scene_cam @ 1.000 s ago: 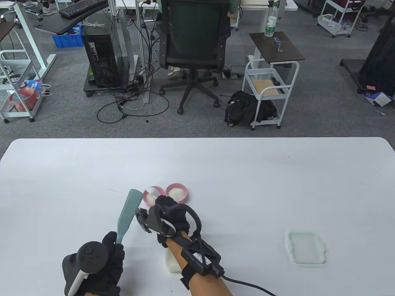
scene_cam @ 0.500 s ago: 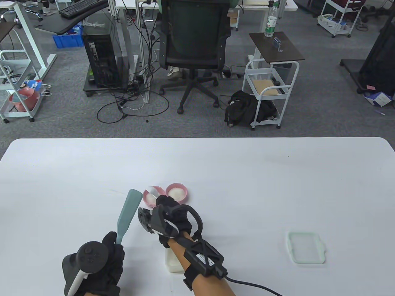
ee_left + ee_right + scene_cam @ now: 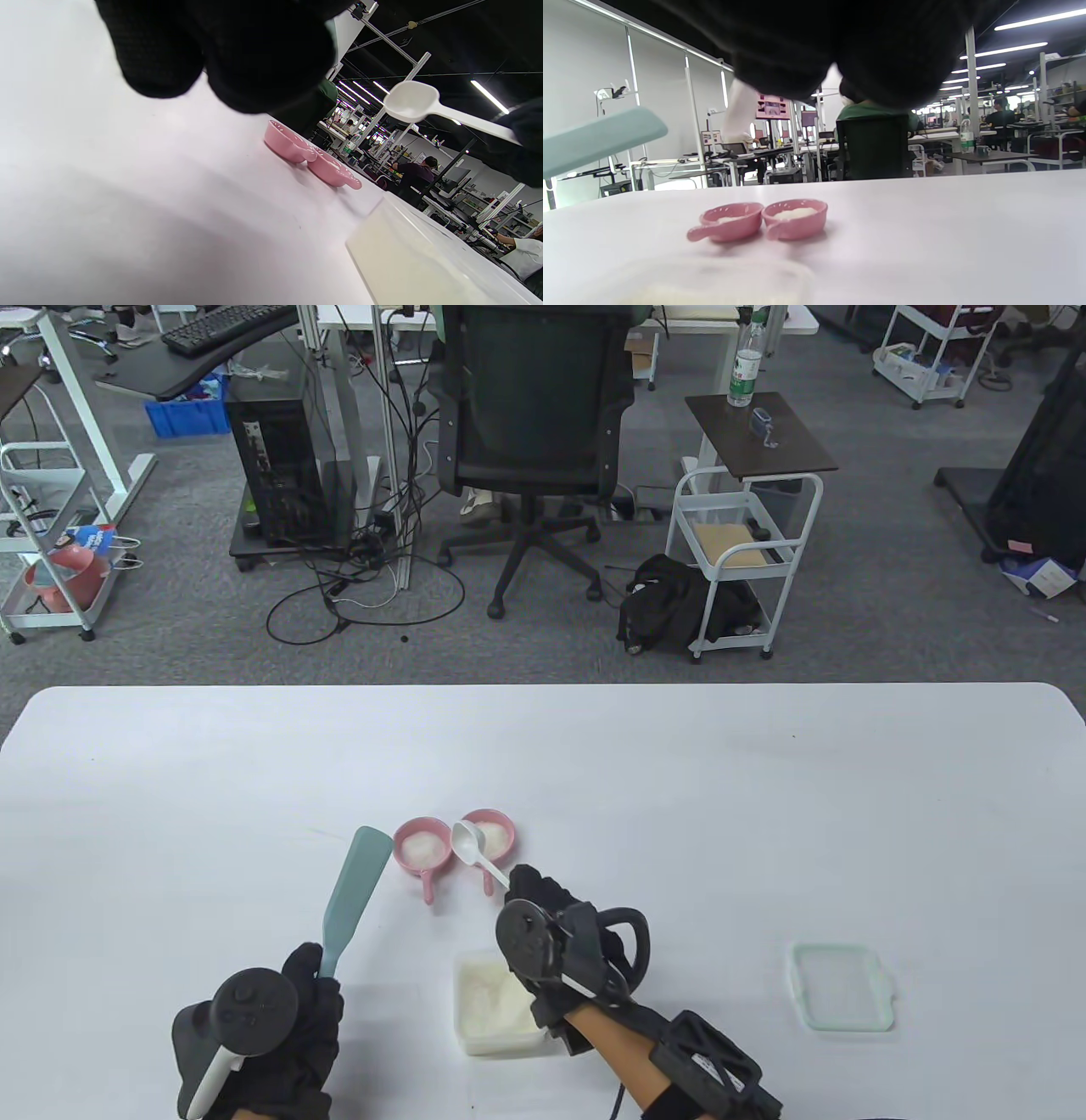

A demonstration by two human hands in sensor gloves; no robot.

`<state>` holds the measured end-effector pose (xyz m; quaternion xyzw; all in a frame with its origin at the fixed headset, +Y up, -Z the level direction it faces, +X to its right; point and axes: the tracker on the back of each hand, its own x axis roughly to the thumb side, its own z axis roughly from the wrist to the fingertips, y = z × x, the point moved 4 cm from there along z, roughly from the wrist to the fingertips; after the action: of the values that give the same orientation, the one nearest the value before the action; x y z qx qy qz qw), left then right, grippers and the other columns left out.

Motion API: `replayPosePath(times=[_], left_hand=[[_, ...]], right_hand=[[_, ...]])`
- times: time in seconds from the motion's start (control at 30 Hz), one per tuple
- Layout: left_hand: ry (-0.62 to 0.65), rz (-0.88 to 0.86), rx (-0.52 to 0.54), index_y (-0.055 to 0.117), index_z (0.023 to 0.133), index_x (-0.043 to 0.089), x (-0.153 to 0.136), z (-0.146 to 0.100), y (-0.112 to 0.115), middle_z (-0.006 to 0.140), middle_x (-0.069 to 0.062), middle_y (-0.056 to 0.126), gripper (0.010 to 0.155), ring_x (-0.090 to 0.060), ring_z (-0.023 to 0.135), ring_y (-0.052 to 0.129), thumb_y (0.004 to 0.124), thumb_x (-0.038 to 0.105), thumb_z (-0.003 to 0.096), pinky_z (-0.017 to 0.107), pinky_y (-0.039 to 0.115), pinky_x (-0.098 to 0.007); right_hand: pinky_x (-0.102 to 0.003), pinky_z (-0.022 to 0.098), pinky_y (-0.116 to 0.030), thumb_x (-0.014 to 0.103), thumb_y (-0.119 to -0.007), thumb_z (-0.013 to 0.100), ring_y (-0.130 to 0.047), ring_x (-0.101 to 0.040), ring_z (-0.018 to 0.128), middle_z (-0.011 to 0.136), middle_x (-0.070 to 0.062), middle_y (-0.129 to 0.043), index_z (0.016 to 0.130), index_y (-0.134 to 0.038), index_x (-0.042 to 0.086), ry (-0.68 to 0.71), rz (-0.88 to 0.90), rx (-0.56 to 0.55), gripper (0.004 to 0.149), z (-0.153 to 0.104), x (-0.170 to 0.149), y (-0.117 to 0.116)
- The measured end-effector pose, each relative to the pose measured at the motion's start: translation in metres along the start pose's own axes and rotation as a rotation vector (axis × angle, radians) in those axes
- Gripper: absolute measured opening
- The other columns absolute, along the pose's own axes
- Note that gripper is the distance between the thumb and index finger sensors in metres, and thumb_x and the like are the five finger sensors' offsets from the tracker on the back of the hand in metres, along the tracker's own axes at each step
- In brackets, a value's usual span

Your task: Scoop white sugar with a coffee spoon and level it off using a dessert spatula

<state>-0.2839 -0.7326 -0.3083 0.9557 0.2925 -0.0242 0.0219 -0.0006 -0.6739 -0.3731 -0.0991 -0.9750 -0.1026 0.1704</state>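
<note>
My right hand (image 3: 543, 903) grips the handle of a white coffee spoon (image 3: 472, 848), whose empty bowl (image 3: 409, 101) hangs in the air between two small pink handled dishes. Both the left dish (image 3: 422, 846) and the right dish (image 3: 496, 828) hold white sugar. My left hand (image 3: 310, 984) holds the handle of a pale teal dessert spatula (image 3: 349, 892), with its blade slanting up toward the left dish. A white rectangular container of sugar (image 3: 492, 1003) sits just left of my right wrist.
A translucent lid (image 3: 842, 998) lies flat on the white table (image 3: 764, 814) to the right. Beyond the table's far edge stand an office chair (image 3: 534, 432), a white cart and desks.
My right hand drew back toward me and to the right, off the left pink dish. The spoon now shows lifted and empty, and the sugar container is uncovered. The left hand stayed still.
</note>
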Motion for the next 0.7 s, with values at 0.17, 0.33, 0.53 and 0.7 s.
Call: replayPosePath(times=[0.17,0.33,0.53,0.7], left_hand=[[0.003,-0.005,-0.010,0.045,0.113,-0.010,0.001,-0.001,0.003,0.075,-0.012,0.095,0.063,-0.011,0.037,0.105,0.054,0.027,0.0629,0.054,0.088,-0.050],[0.006,-0.001,-0.021,0.045,0.113,-0.009,0.003,-0.001,0.006,0.075,-0.012,0.095,0.063,-0.011,0.037,0.105,0.054,0.028,0.0628,0.054,0.088,-0.050],[-0.005,-0.006,-0.027,0.045,0.113,-0.009,0.002,-0.001,0.006,0.075,-0.012,0.095,0.063,-0.011,0.037,0.105,0.054,0.028,0.0628,0.054,0.088,-0.050],[-0.009,-0.009,-0.026,0.045,0.113,-0.010,0.002,-0.001,0.006,0.075,-0.012,0.095,0.063,-0.011,0.037,0.105,0.054,0.027,0.0628,0.054,0.088,-0.050]], right_hand=[[-0.031,0.029,-0.095,0.029,-0.063,0.062,-0.087,0.000,0.020,0.056,-0.012,-0.094,0.093,-0.078,0.006,0.115,0.028,-0.040,0.041,-0.036,-0.017,-0.006],[-0.033,0.032,-0.095,0.028,-0.064,0.062,-0.089,-0.001,0.021,0.058,-0.012,-0.095,0.092,-0.079,0.007,0.181,0.017,-0.026,0.040,-0.061,-0.025,-0.010],[-0.033,0.030,-0.095,0.026,-0.066,0.061,-0.090,-0.002,0.022,0.059,-0.014,-0.096,0.093,-0.080,0.006,0.259,-0.091,-0.011,0.040,-0.080,-0.022,-0.010],[-0.033,0.031,-0.096,0.026,-0.068,0.060,-0.091,-0.002,0.024,0.062,-0.014,-0.097,0.094,-0.080,0.008,0.339,-0.264,-0.060,0.040,-0.092,-0.008,-0.009]])
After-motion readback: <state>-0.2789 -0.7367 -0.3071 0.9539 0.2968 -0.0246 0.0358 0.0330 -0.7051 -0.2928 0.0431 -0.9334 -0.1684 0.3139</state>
